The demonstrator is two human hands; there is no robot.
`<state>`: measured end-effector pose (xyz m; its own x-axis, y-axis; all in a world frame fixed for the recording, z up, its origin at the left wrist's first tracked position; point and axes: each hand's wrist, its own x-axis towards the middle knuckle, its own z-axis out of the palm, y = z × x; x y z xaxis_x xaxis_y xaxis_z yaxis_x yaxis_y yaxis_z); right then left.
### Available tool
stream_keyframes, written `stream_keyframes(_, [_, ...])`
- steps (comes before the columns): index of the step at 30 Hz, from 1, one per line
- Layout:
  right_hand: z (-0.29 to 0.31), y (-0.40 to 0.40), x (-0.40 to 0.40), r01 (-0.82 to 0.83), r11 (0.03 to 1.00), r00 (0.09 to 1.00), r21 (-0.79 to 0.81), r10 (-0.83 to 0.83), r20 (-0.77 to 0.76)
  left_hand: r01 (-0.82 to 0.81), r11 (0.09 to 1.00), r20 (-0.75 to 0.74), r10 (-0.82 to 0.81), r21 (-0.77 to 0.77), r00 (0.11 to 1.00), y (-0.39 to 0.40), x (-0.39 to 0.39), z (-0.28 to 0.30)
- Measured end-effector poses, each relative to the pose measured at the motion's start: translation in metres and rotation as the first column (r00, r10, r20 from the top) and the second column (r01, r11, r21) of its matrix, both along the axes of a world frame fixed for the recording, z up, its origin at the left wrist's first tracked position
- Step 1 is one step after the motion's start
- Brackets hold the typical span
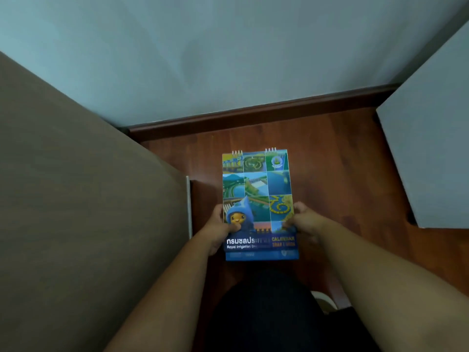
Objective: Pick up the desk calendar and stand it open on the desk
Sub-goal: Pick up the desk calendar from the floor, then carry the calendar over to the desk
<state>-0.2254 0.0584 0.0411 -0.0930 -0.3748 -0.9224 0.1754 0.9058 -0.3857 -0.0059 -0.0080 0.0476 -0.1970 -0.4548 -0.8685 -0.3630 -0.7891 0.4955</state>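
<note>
The desk calendar [257, 194] has a blue and green picture cover, a cartoon mascot and spiral rings along its far edge. I hold it closed and flat in the air above the wooden floor, cover up. My left hand [218, 229] grips its lower left edge with the thumb on the cover. My right hand [305, 223] grips the lower right edge the same way. The fingers under the calendar are hidden.
A brown desk surface [76, 199] fills the left side, its edge close to my left hand. A pale grey furniture top [431, 148] juts in at the right. Red-brown wooden floor [342, 174] and a dark skirting board [253, 115] meet a light wall ahead. My dark-clothed lap [266, 313] is below.
</note>
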Motion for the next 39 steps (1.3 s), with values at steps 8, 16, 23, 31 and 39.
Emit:
stream_keyframes(8, [0.169, -0.001, -0.040, -0.128, 0.991, 0.992, -0.046, 0.129, 0.005, -0.222, 0.965, -0.050, 0.217, -0.142, 0.975, 0.007, -0.043, 0.161])
stream_keyframes(16, [0.419, -0.001, -0.053, -0.236, 0.966, 0.972, -0.104, 0.235, -0.023, -0.306, 0.937, -0.127, 0.287, -0.170, 0.950, 0.038, -0.039, 0.409])
stream_keyframes(23, [0.648, -0.056, -0.005, -0.207, 0.881, 0.968, -0.425, 0.246, 0.038, -0.430, 0.816, -0.359, 0.297, -0.385, 0.885, 0.044, 0.005, 0.631])
stream_keyframes(31, [0.809, -0.096, 0.129, -0.338, 0.604, 0.877, -0.722, 0.481, -0.008, -0.540, 0.509, -0.356, 0.418, -0.670, 0.836, 0.075, 0.114, 0.809])
stream_keyframes(39, [0.872, -0.034, 0.372, -0.565, 0.176, 0.560, -0.806, 0.799, -0.218, -0.706, 0.125, -0.359, 0.791, -0.697, 0.495, 0.206, 0.301, 0.889])
